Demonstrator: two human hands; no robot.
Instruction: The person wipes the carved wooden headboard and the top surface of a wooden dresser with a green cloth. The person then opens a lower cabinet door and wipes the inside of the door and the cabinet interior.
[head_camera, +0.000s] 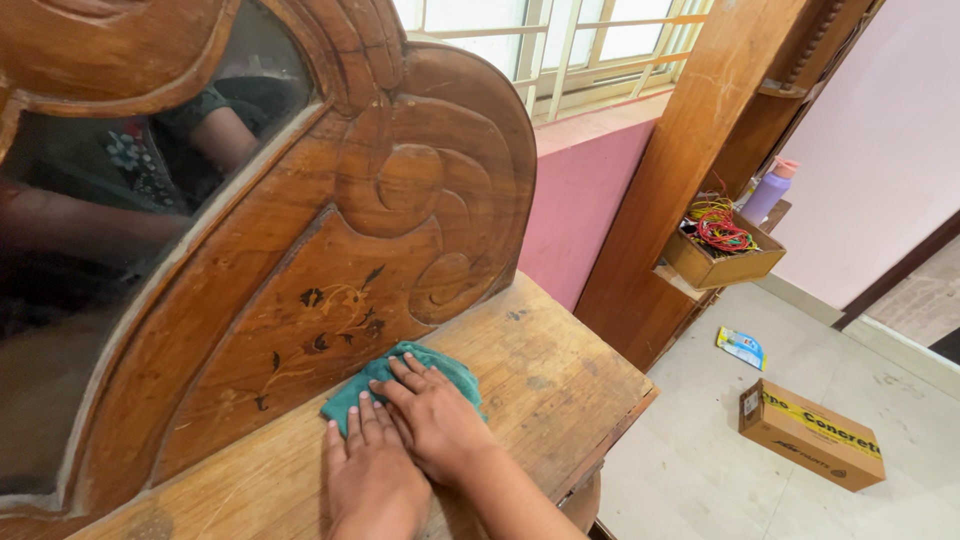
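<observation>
A teal cloth lies on the wooden dresser top, against the foot of the carved mirror frame. My right hand presses flat on the cloth with its fingers pointing at the frame. My left hand lies beside it on the left, partly under the right hand, with its fingertips on the near edge of the cloth. Both hands hold the cloth down on the wood.
The mirror at the left reflects a person's arm and patterned clothing. A wooden shelf unit at the right holds a box of coloured wires and a purple bottle. A cardboard box and a small blue packet lie on the tiled floor.
</observation>
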